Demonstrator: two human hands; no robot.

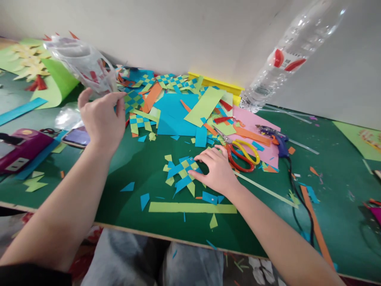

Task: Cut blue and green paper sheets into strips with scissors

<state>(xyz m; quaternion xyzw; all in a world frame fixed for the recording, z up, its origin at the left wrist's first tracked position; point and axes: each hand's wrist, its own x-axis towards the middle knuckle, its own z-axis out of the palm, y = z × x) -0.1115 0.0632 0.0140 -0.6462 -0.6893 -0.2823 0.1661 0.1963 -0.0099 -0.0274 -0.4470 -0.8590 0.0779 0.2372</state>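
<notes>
My left hand (102,117) is raised over the table, thumb and forefinger pinched at the edge of a blue-and-green checkered woven paper piece (134,101). Lower and to the right, my right hand (216,169) has its thumb and forefinger closed on the head end of a woven paper fish (183,171). This fish lies on the green table, with blue and light green strips, fins and a small eye. Just beyond the right hand are scissors (242,155) with red and yellow handles. A light green paper strip (190,207) lies nearer to me.
Paper scraps and a blue sheet (171,115) pile up against the wall. A plastic bottle (282,59) and a blue glue gun (282,145) with its cord are on the right. To the left are a clear plastic cup (85,65), a phone (76,137) and a purple power strip (28,149).
</notes>
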